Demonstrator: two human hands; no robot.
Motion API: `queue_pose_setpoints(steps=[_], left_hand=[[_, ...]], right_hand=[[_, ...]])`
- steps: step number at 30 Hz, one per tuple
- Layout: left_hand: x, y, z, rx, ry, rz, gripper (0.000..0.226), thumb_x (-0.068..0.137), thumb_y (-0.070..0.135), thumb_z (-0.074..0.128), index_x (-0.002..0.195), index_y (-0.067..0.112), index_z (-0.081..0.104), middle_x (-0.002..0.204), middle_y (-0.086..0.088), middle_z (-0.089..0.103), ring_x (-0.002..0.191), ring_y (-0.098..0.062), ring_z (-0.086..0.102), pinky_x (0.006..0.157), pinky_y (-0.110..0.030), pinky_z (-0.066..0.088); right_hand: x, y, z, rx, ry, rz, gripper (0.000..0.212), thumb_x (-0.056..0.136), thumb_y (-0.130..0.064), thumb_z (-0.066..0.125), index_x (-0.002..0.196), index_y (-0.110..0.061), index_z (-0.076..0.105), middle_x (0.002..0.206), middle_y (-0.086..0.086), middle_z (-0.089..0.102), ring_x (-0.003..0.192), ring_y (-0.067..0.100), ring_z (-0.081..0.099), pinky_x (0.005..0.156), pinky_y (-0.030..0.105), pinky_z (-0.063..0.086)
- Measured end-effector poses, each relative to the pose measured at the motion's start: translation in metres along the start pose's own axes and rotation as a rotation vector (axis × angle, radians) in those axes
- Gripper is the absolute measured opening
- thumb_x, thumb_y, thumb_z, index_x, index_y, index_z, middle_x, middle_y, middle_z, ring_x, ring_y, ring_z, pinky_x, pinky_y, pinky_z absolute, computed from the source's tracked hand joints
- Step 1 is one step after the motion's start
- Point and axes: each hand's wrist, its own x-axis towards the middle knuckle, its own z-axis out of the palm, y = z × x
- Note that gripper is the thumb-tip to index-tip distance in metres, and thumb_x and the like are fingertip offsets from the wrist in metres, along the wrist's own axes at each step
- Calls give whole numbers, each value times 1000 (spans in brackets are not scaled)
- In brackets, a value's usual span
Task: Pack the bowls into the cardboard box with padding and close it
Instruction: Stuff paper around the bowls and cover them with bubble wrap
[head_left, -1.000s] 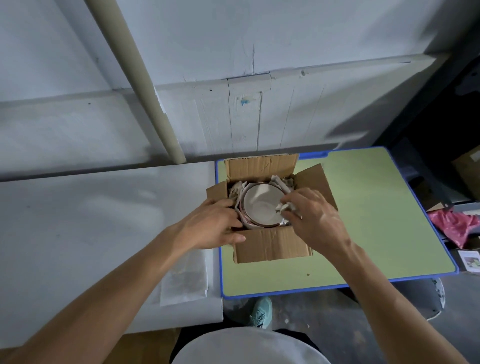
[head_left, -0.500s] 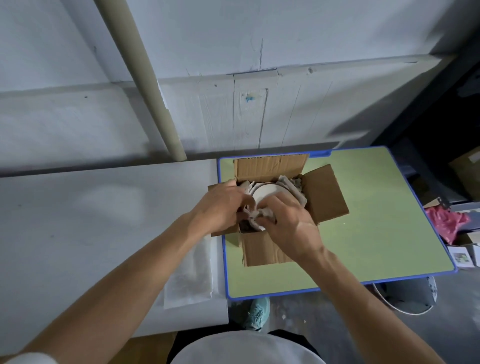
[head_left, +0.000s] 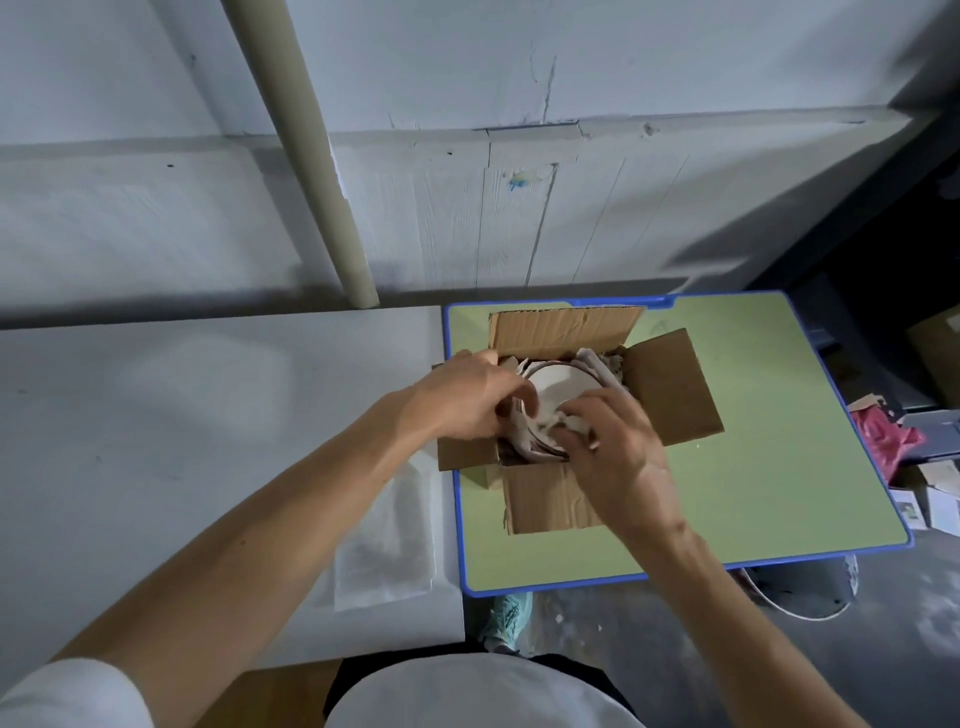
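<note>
An open cardboard box (head_left: 670, 389) stands on a green table with a blue rim (head_left: 779, 467), its flaps spread outward. Inside lies a pale bowl (head_left: 563, 387) ringed by crumpled paper padding (head_left: 597, 364). My left hand (head_left: 467, 397) reaches in over the box's left edge, fingers curled into the padding beside the bowl. My right hand (head_left: 615, 452) comes in over the near edge and pinches a wad of crumpled paper at the bowl's near rim. Both hands hide the near part of the bowl.
A white table (head_left: 208, 441) adjoins the green one on the left, with a folded translucent sheet (head_left: 387, 551) near its right edge. A beige pipe (head_left: 311, 171) runs down the wall. Boxes, papers and a pink item (head_left: 883, 441) lie on the floor at right.
Both hands moved from the box's sides into the box over the bowl. The right hand shifted toward the bowl's near rim with the paper; the right flap has dropped outward.
</note>
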Motion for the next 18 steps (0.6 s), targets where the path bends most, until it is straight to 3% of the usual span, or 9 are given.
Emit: queue_pose_setpoints(steps=[2,4,6,11,15,18], left_hand=[[2,4,2,84,-53,-2,33,85,47,69,115,37,62,89,7,44,86,-11,39,78,-28,28],[5,9,6,135,-27,24,26,84,48,68,107,37,61,92,5,47,91,-13,41,85,-31,29],[7,11,8,119,57,64,8,88,36,65,92,35,58,85,9,52,93,-15,47,87,-31,30],[4,5,0,53,68,95,20,89,5,59,90,25,65,72,14,46,82,-12,43,76,-23,20],[4,6,-1,108,103,94,37,87,-7,58,91,29,62,70,17,38,75,-10,37,69,-18,16],[6,8,0,90,103,65,38,87,-6,59,97,30,69,71,19,40,71,-5,35,70,-17,15]], right_hand=[[4,8,-7,-7,-5,36,21,78,-11,80,97,-10,70,103,4,61,95,25,60,74,40,55],[5,5,-8,-25,-46,3,22,79,-12,79,98,-11,70,104,3,61,96,24,60,72,40,55],[4,-3,-5,-28,-75,-39,22,78,-12,79,99,-12,70,104,2,61,97,22,59,69,39,56],[-3,-17,9,10,-132,-123,23,81,-16,76,103,-12,69,101,2,61,88,18,57,67,17,39],[-6,-23,24,-22,-141,-160,18,83,-12,71,99,-9,64,99,5,60,88,26,55,61,35,49],[-5,-21,31,-96,-146,-139,11,85,-11,67,94,-9,62,94,5,58,82,27,53,54,41,49]])
